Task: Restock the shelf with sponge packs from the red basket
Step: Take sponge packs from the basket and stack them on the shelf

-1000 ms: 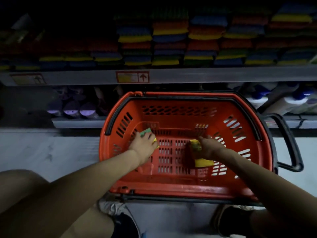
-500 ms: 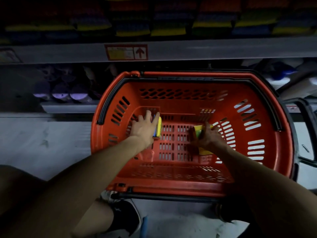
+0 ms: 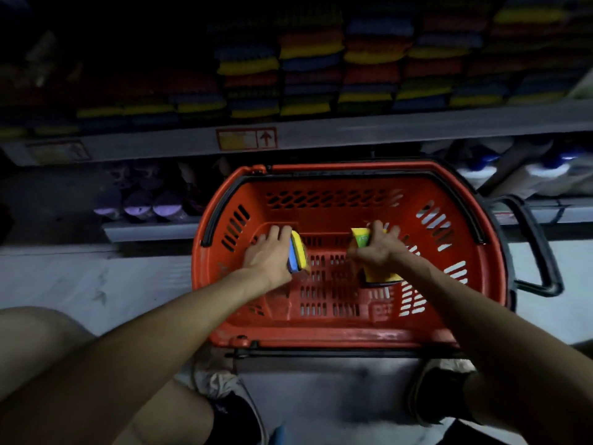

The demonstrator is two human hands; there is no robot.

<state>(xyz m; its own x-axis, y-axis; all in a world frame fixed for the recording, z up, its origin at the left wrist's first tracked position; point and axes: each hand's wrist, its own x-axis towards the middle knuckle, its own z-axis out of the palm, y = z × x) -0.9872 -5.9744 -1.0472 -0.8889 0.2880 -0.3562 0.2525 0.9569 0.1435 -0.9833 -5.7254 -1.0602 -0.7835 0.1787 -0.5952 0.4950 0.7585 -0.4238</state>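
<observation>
Both hands now sit higher over the basket floor than half a second back, and each pack has been tipped up off the plastic, so the pick looks made and the carry to the shelf comes next. The left hand [image 3: 269, 255] curls round the left sponge pack [image 3: 297, 252], which stands on edge, yellow face to the right and blue layer against the palm, its long axis running away from the person. The right hand [image 3: 379, 252] clamps the right sponge pack [image 3: 382, 276] from above, yellow face up, long axis also pointing at the shelving. Both packs remain inside the red basket [image 3: 353, 339], which otherwise appears emptied. Beyond it, the shelf [image 3: 401, 128] carries rows of stacked packs [image 3: 308, 80].
</observation>
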